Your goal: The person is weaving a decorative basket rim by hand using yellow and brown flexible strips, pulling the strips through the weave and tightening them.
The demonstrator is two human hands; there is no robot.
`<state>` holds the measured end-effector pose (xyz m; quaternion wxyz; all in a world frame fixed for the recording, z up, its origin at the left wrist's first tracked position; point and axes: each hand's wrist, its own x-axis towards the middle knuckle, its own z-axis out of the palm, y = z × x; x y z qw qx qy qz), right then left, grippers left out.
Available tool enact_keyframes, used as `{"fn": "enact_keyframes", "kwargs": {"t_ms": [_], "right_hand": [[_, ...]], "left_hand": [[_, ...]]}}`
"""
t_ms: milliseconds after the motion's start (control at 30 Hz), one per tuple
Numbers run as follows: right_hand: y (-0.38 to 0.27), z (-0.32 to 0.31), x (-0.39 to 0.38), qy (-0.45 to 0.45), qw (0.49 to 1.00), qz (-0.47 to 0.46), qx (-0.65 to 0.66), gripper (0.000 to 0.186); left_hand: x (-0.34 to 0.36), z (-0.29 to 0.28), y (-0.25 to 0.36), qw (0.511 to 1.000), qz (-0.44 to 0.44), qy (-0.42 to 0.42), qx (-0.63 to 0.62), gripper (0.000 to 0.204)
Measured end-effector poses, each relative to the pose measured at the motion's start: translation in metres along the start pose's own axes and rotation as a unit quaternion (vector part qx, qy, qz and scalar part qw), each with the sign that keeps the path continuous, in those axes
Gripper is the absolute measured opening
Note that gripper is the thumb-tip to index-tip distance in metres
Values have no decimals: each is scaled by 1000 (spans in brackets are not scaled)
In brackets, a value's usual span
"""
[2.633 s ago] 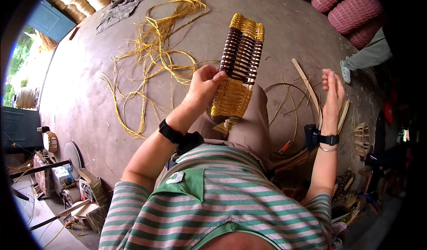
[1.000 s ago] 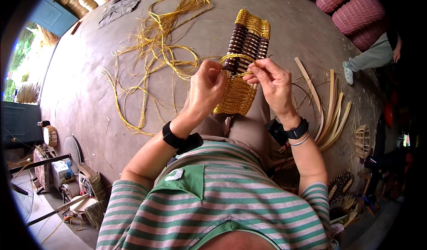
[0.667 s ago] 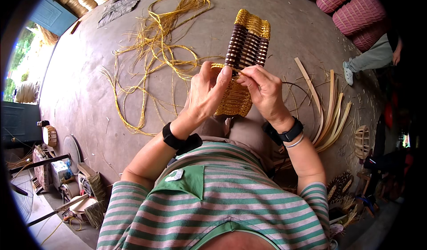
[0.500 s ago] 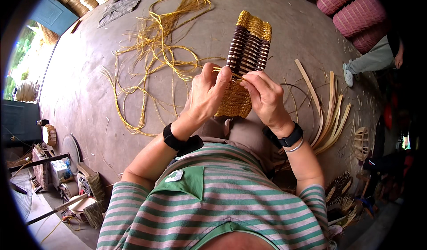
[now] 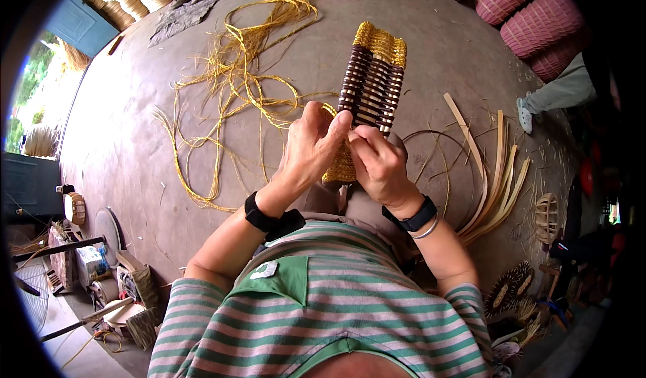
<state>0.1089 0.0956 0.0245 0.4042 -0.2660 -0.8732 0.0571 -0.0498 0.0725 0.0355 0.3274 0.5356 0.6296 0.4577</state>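
Note:
Upright in front of me stands a narrow woven panel (image 5: 370,85), gold at its top and bottom with dark brown and pale rows between. My left hand (image 5: 311,142) is closed on its left edge, the thumb lying across the front. A loop of gold cord (image 5: 329,109) shows beside that thumb. Fingers of my right hand (image 5: 381,164) are pinched together against the panel's front, close to the left thumb tip. The cord end between those fingertips is mostly hidden. Both hands cover part of the lower gold section (image 5: 340,171).
Tangled gold cord (image 5: 249,85) spreads over the concrete floor to the left. Pale flat strips (image 5: 499,156) fan out at the right. Pink baskets (image 5: 542,21) are stacked far right, near another person's leg (image 5: 562,94). A round disc (image 5: 108,230) and tools lie at left.
My right hand has moved left and down, from the panel's right side to beside my left thumb. The gold strand stretched between the hands is now mostly hidden. The panel has shifted slightly down.

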Motion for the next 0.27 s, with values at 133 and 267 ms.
{"fn": "enact_keyframes", "kwargs": {"t_ms": [133, 267], "right_hand": [[12, 10, 4, 7, 998, -26, -52, 16], [16, 12, 4, 9, 1000, -13, -24, 15]], "left_hand": [[0, 5, -7, 999, 33, 21, -30, 39], [2, 5, -11, 1000, 18, 12, -18, 38]]}}
